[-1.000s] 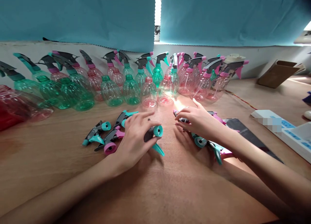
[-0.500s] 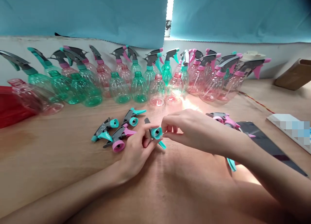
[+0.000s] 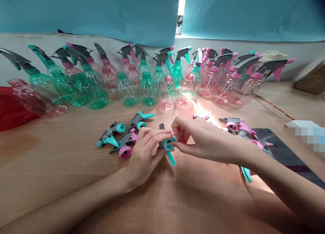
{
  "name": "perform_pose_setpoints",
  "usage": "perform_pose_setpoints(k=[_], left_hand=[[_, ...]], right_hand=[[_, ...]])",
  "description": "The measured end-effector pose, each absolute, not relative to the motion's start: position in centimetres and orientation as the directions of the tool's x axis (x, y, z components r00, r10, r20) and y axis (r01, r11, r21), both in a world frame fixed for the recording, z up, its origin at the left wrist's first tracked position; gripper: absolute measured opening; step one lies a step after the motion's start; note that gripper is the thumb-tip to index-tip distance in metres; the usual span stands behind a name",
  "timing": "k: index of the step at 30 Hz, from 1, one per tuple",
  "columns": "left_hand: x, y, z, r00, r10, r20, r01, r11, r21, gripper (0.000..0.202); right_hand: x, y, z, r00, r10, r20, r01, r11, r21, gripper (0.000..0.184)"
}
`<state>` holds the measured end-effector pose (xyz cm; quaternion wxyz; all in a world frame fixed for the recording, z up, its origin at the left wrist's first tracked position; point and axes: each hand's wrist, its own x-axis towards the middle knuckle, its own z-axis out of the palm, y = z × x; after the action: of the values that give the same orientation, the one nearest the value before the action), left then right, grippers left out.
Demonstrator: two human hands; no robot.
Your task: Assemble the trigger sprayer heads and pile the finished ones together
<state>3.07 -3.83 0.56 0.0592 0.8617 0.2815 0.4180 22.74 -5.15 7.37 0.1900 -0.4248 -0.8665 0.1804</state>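
we see the left hand (image 3: 144, 156) closed around the turquoise spray head (image 3: 167, 145), fingers above and thumb below, its collar mouth turned toward the right hand (image 3: 203, 142). the right fingertips are bunched at that mouth; we cannot tell whether they pinch a small part. the spray head lies between both hands, in front of the open bottles (image 3: 167, 98). we judge the step to be fine work at the collar; the next move calls for a steady left hold and careful right-hand alignment.
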Motion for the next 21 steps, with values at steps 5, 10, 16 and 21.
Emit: perform_pose_setpoints(k=[5,10,16,21], left_hand=[[3.0,-3.8,0.2,0.509,0.517,0.688,0.456,-0.84,0.294,0.02],[3.0,-3.9,-0.5,0.547,0.56,0.622,0.437,-0.825,0.358,0.028],[2.9,-3.6,-0.3,0.54,0.568,0.621,0.39,-0.823,0.414,0.028],[2.8,-3.3,-0.4,0.528,0.578,0.622,0.386,-0.816,0.431,0.029]], right_hand=[[22.4,-5.3,7.2,-0.552,0.826,0.114,0.692,0.53,-0.49,0.014],[22.5,-5.3,7.3,-0.537,0.841,0.072,0.713,0.498,-0.494,0.014],[22.2,-5.3,6.8,-0.495,0.857,0.14,0.752,0.504,-0.425,0.017],[21.6,-5.3,5.7,-0.45,0.864,0.224,0.758,0.503,-0.416,0.024]])
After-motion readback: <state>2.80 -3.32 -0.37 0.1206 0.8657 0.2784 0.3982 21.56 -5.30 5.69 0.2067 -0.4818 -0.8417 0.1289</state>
